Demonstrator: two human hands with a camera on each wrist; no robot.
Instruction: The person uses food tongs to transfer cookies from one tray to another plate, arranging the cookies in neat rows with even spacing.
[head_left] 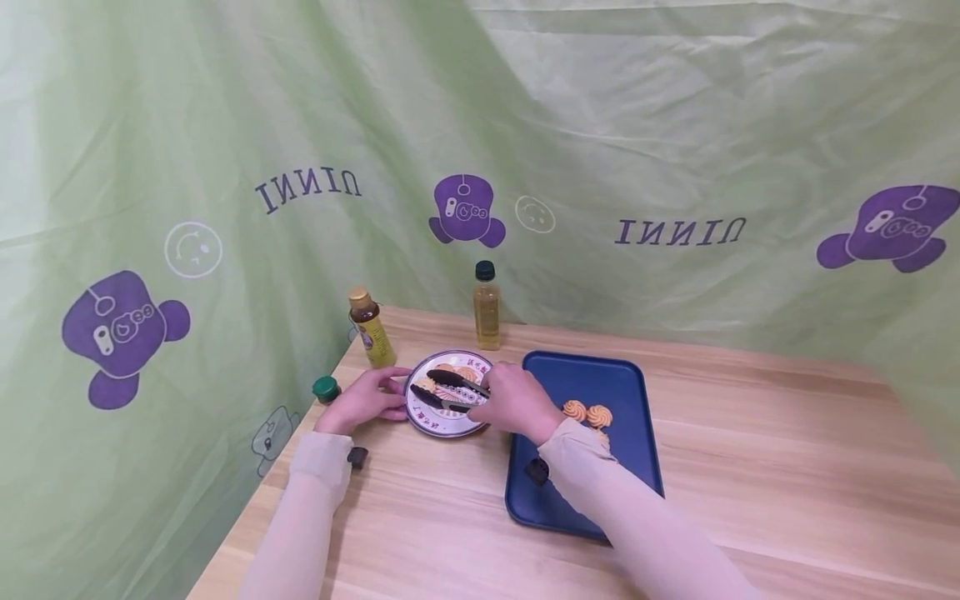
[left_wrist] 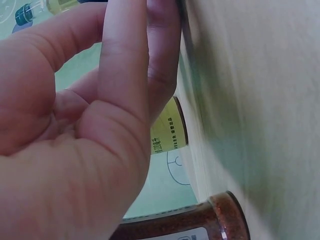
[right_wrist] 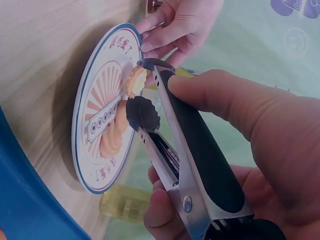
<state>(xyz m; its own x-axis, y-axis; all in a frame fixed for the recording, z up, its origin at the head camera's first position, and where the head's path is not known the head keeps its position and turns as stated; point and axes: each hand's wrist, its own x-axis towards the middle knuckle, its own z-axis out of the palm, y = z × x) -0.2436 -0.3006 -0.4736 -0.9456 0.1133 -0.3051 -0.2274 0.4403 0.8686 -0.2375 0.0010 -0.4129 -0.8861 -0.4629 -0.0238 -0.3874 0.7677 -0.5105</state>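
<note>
My right hand (head_left: 517, 404) holds black-and-silver tongs (right_wrist: 200, 155) over a round patterned plate (head_left: 442, 425). The tong tips stand apart, with a swirled cookie (right_wrist: 136, 81) at them; whether they squeeze it I cannot tell. More piped cookies (right_wrist: 112, 140) lie on the plate. At the plate's left rim rests my left hand (head_left: 367, 400), its fairly straight fingers touching the edge. In the left wrist view that hand (left_wrist: 120, 100) covers much of the scene. Beneath my right forearm is a blue tray (head_left: 630, 467) with several cookies (head_left: 598, 416), partly hidden by the sleeve.
A yellow-labelled bottle (head_left: 377, 342) stands behind my left hand, and a green-capped oil bottle (head_left: 487, 312) behind the plate. Beside my left wrist is a green-capped jar (head_left: 326, 388); its contents look reddish-brown in the left wrist view. Green printed cloth (head_left: 600, 125) hangs around the wooden table (head_left: 765, 450).
</note>
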